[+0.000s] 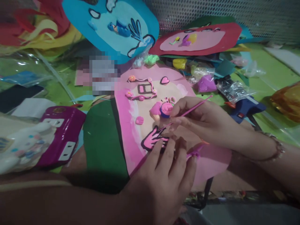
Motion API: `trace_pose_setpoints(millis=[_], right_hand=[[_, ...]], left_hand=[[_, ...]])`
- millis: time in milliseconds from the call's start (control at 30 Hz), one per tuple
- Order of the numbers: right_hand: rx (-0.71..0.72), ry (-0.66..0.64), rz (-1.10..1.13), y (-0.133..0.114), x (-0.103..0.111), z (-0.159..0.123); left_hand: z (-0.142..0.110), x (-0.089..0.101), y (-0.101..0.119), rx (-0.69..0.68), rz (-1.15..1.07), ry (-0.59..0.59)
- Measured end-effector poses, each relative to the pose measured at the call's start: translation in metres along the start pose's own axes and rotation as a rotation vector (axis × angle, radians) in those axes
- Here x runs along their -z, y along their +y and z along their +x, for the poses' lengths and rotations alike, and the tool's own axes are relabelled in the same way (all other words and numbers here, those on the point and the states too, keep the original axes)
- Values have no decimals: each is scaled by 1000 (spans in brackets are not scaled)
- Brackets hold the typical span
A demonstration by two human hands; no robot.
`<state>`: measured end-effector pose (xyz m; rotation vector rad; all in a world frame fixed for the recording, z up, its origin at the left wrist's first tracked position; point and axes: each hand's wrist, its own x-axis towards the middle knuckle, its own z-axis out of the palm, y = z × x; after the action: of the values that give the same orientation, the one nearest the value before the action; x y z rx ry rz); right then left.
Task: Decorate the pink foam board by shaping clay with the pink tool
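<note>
My right hand (pixel 208 125) pinches a thin pink clay modelling tool (pixel 198 106), its lower end angled down to the paper. Below it, my left hand (pixel 161 178) lies with fingers stretched over the lower part of a pink paper sheet (pixel 213 162). A black-outlined pink leafy shape (pixel 151 140) shows just beyond the left fingertips, which hide part of it. Near the right fingertips is a pink and blue clay figure (pixel 161 109), partly covered. Clay flowers and a twisted strip frame a small dark-outlined shape (pixel 144 89), and a pink heart (pixel 165 80) is at the top.
A green paper piece (pixel 103 140) and a purple power strip (pixel 63 134) lie at left. Behind are a blue paper picture (pixel 93 34) and a red one (pixel 227 40). Bagged purple clay (pixel 207 83) and a dark blue object (pixel 248 107) sit at right.
</note>
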<state>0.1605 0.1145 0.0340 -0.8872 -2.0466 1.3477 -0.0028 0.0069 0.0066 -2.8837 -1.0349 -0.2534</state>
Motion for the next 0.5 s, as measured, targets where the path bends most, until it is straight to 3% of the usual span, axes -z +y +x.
trace_pose_setpoints(millis=[333, 500], right_hand=[[-80, -17, -31, -3, -2, 0], [-5, 39, -291, -8, -3, 0]], left_hand=[[0, -3, 2, 19, 22, -25], [1, -1, 2, 11, 37, -34]])
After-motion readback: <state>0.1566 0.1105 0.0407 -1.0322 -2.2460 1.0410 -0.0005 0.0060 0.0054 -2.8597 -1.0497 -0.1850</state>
